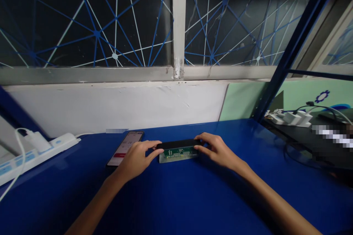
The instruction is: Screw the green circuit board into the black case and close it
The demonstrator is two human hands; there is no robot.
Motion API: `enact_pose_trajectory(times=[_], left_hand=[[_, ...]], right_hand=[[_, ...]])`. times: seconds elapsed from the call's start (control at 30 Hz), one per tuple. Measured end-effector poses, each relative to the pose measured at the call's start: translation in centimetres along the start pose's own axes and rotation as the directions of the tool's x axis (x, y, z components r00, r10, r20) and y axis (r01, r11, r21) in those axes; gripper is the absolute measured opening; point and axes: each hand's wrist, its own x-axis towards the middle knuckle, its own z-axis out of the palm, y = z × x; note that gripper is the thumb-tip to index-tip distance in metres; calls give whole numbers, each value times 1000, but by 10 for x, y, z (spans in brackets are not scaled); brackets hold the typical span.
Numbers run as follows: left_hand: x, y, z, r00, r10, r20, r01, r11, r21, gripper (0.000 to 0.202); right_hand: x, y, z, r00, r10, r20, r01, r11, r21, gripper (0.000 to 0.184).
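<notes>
A long black bar with a green circuit board point(178, 149) on its front face rests on a clear base on the blue table point(176, 198). My left hand point(137, 158) grips its left end, fingers curled round it. My right hand point(216, 149) holds the right end in the same way. A phone point(124, 147) with a lit red and white screen lies flat just left of my left hand.
A white power strip point(35, 150) with a plugged charger and white cable lies at the far left. A white wall and patterned windows stand behind. At the right, a blue post, white chargers point(292, 118) and black cables sit on a dark shelf.
</notes>
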Motion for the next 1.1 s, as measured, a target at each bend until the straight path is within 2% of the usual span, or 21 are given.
enact_pose_trajectory(times=[0.17, 0.4, 0.53, 0.7, 0.87, 1.1], left_hand=[[-1, -1, -1, 999, -23, 36, 23, 1000, 11, 25], [0, -3, 0, 1000, 19, 23, -20, 999, 49, 23], [-1, -4, 1, 999, 48, 13, -49, 997, 56, 22], [-1, -4, 1, 1000, 16, 18, -17, 999, 45, 23], [0, -1, 2, 997, 65, -44, -64, 997, 33, 22], [1, 1, 1, 999, 35, -29, -33, 998, 53, 24]], right_hand=[[-1, 0, 1, 1000, -2, -8, 1, 1000, -11, 23], [-1, 4, -1, 1000, -18, 6, 18, 1000, 5, 25], [0, 6, -2, 1000, 22, 17, -23, 998, 51, 27], [0, 12, -1, 997, 81, 6, -81, 986, 143, 28], [0, 16, 1, 993, 121, 2, -118, 964, 239, 29], [1, 15, 2, 992, 127, -3, -122, 961, 249, 27]])
